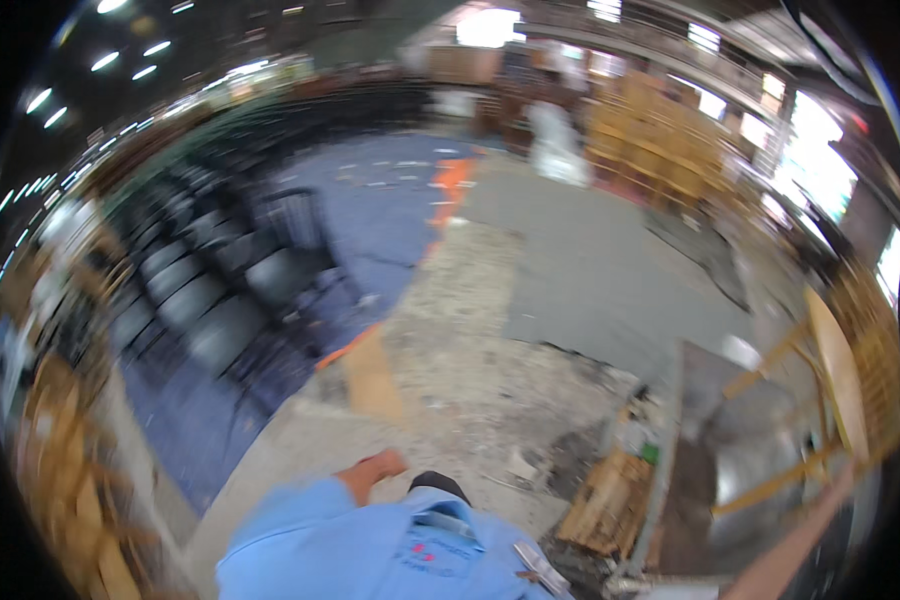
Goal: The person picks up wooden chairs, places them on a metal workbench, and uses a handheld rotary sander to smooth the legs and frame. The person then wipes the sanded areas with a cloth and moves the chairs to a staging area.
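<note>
My left hand (378, 467) swings low in front of my blue shirt, over the bare concrete; motion smears its fingers and I see nothing in it. On the right my bare forearm stretches out to a light wooden chair (838, 365). The chair is tipped on its side, its pale seat nearly upright and its legs pointing left. My right hand (848, 480) is at the chair's lower edge and appears closed on it; the fingers themselves are blurred and partly hidden.
Rows of black chairs (210, 325) stand at the left on blue floor covering (360, 200). Brown wooden chairs (660, 140) are stacked at the back right, more wooden pieces (75, 490) at the near left. A metal-topped slab (740, 450) and broken wood (610, 500) lie near right.
</note>
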A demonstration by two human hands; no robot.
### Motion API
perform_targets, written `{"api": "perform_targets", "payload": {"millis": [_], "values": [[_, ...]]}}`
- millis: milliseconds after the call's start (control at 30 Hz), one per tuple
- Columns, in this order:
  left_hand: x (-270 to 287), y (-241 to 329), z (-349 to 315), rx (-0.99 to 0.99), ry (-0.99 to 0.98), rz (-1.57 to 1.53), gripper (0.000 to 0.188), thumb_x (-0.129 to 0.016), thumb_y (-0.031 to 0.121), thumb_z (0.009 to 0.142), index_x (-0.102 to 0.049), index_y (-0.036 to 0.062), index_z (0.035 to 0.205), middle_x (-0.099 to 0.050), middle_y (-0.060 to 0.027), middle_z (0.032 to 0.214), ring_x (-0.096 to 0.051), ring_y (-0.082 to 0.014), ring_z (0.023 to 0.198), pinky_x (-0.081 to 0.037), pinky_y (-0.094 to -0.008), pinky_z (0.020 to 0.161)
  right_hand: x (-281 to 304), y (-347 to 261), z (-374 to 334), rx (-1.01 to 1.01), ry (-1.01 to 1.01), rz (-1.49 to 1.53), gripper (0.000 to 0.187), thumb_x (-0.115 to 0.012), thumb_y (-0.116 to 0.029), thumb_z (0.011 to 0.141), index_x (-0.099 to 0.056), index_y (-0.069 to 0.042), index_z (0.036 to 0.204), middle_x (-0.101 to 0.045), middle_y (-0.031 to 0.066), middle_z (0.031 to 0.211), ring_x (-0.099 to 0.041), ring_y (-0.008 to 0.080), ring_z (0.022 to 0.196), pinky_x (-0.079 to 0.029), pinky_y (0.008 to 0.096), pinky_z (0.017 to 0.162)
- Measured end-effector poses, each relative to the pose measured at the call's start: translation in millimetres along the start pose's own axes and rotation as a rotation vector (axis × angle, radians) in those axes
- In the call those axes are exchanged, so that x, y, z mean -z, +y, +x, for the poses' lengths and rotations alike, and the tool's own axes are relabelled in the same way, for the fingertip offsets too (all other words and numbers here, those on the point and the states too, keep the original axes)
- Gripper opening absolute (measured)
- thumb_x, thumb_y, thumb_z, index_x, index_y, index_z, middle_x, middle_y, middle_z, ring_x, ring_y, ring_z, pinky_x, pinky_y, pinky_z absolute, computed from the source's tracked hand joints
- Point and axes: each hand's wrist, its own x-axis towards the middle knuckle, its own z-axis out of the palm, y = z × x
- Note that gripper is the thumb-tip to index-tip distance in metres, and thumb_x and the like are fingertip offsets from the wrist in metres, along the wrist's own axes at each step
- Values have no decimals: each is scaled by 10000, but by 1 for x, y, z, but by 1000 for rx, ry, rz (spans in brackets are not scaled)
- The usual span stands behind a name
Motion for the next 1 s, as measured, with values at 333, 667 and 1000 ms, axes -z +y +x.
{"api": "perform_targets", "payload": {"millis": [333, 667, 1000], "values": [[109, 24, 242, 76, -324, 68, 351, -458, 288, 928, -716, 79, 1039, -655, -189, 1147, -615, -319, 1125, -491, -445, 950, -126, 6, 4, -439, 271, 658, 452, -620, -387, 921, -635, 34, 1087, -659, 61, 931, -601, 159, 797, -480, 305, 682], [401, 303, 600, -557, 176, -448, 428, -545, 349, 897, -648, -54, 1000, -673, -252, 1007, -625, -425, 981, -486, -454, 817, -102, -25, 0, -632, 544, 463, 265, -582, -301, 862, -658, -68, 962, -622, 6, 862, -542, 105, 747, -413, 302, 660], [586, 647, 497, -1272, 29, -979, 464, -579, 370, 948, -623, -62, 1111, -650, -105, 994, -580, -157, 891, -483, -307, 744, -103, -33, -4, -650, 458, 460, 283, -600, -326, 865, -620, -94, 1025, -625, 25, 961, -586, 177, 852, -453, 387, 771]]}}
